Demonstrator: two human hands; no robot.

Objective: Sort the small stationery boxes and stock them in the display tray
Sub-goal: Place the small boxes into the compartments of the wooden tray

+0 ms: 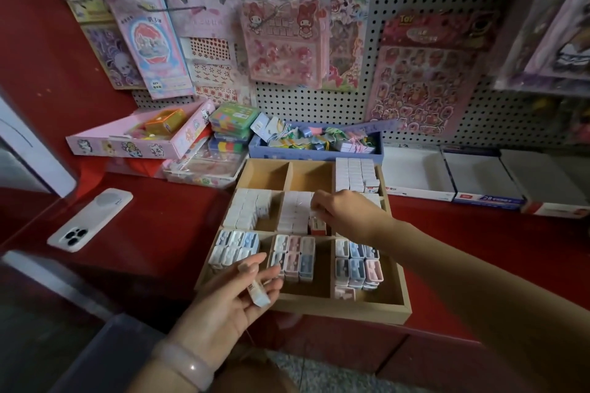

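Your right hand (343,212) pinched a small box (317,224) into the middle cell of the display tray (344,308), while your left hand (230,303) loosely held a spare box (259,294) over the tray's front-left corner. That middle row looked packed (barely a gap), so forcing it could have toppled neighbours; the two back-left cells stood open.

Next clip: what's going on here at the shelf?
A person is stocking a wooden display tray with small stationery boxes. The right hand pinches a small box at the middle compartment's edge; the left hand holds another box ready. Two back compartments are empty. A phone lies on the red counter.
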